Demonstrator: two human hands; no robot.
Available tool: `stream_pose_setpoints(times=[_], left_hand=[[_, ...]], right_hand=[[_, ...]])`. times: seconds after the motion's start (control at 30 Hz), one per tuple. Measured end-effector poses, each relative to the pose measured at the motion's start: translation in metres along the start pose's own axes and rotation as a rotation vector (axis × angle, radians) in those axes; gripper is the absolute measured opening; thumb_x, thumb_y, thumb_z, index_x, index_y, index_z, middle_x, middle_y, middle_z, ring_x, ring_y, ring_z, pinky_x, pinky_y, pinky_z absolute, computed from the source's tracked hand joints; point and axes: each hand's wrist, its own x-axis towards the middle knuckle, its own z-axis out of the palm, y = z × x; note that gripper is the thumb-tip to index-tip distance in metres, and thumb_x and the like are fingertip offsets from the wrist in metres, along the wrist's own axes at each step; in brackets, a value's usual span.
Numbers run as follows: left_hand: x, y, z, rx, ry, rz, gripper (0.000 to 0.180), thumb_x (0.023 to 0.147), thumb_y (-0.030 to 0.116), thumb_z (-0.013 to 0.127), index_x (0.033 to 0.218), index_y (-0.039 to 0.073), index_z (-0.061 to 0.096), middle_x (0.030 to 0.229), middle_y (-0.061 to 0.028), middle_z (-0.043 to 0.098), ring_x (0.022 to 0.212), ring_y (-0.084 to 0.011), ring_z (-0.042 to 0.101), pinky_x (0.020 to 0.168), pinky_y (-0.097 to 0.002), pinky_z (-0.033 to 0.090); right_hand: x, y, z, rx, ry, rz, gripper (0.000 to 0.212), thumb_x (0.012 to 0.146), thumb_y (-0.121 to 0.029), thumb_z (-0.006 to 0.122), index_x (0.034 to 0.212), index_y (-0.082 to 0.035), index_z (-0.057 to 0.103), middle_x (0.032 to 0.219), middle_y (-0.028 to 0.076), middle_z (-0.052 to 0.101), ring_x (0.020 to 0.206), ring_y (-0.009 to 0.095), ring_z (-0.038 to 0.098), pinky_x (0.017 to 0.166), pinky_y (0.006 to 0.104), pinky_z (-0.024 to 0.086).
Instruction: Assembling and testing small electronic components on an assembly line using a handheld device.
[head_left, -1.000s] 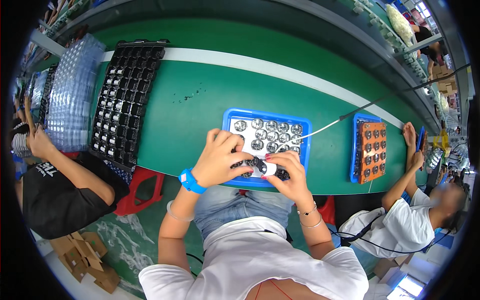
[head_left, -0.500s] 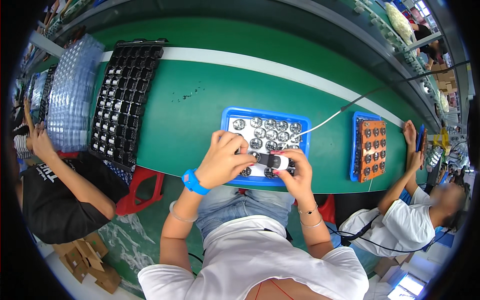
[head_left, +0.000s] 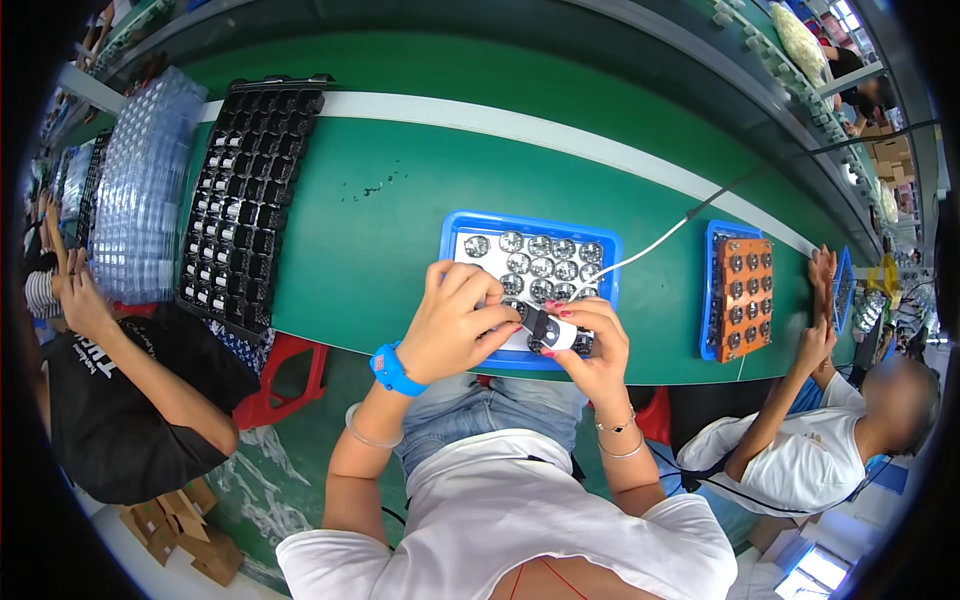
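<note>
A small device (head_left: 560, 333), white at one end and black at the other, is held over the near side of a blue tray (head_left: 447, 240). My right hand (head_left: 600, 350) grips its white end between thumb and fingers. At the black end, the thumb and fingertips of my left hand (head_left: 455, 325) are pinched together; any small part between them is hard to make out. Inside the tray, round dark parts (head_left: 543, 270) sit in rows on a white liner. A white cable (head_left: 640, 252) runs down from the upper right to my right fingertips; its end is hidden there.
Left on the green table (head_left: 380, 250) stand a black compartment tray (head_left: 240, 200) with white pieces and stacked clear trays (head_left: 145, 190). At right, an orange holder (head_left: 745, 300) with round parts lies on another blue tray (head_left: 708, 340). Co-workers (head_left: 140, 390) sit on both sides.
The device has tilted, its white end dropping slightly toward me. My left hand has shifted slightly right. The right co-worker's hands and arms have moved.
</note>
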Motion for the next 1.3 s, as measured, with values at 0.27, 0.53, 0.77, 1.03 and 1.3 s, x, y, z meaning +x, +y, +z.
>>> stream_pose_setpoints(times=[0.27,0.53,0.77,1.03,1.3], left_hand=[[0.003,0.005,-0.008,-0.013,-0.031,-0.080,0.038,0.068,0.023,0.079,0.104,0.016,0.068,0.088,-0.0002,0.054,0.095,-0.0210,0.052,0.091,-0.0396,0.034],[-0.004,0.009,0.003,-0.205,-0.026,-0.194,0.042,0.073,0.012,0.078,0.112,0.006,0.065,0.092,-0.0080,0.062,0.080,-0.0219,0.063,0.070,-0.0322,0.049],[0.000,0.014,0.003,-0.297,0.006,-0.229,0.040,0.075,0.004,0.075,0.113,0.005,0.064,0.092,-0.0102,0.063,0.072,-0.0208,0.062,0.065,-0.0312,0.052],[0.003,0.015,-0.003,-0.295,-0.026,-0.184,0.046,0.071,0.000,0.072,0.116,0.004,0.062,0.095,-0.0118,0.066,0.081,-0.0276,0.062,0.074,-0.0351,0.051],[0.003,0.012,-0.003,-0.318,-0.030,-0.140,0.044,0.072,0.000,0.072,0.115,0.004,0.062,0.099,-0.0126,0.067,0.085,-0.0282,0.063,0.076,-0.0360,0.051]], right_hand=[[-0.002,0.001,0.000,0.011,0.005,-0.001,0.040,0.068,-0.003,0.077,0.103,-0.002,0.059,0.104,0.014,0.062,0.098,0.027,0.061,0.086,0.0377,0.048],[-0.007,0.006,0.009,0.119,0.169,0.035,0.039,0.066,-0.009,0.082,0.099,-0.003,0.064,0.103,0.012,0.066,0.094,0.026,0.062,0.086,0.0385,0.045],[-0.006,0.003,0.010,0.154,0.204,0.014,0.039,0.065,-0.007,0.082,0.099,-0.003,0.063,0.104,0.013,0.066,0.094,0.027,0.062,0.085,0.0377,0.046],[-0.004,0.002,0.006,0.189,0.160,0.001,0.037,0.067,-0.007,0.081,0.099,-0.003,0.063,0.104,0.013,0.066,0.095,0.027,0.062,0.085,0.0382,0.046],[-0.008,0.006,0.005,0.218,0.161,0.018,0.036,0.069,-0.009,0.080,0.100,-0.003,0.063,0.104,0.014,0.066,0.094,0.027,0.062,0.086,0.0385,0.046]])
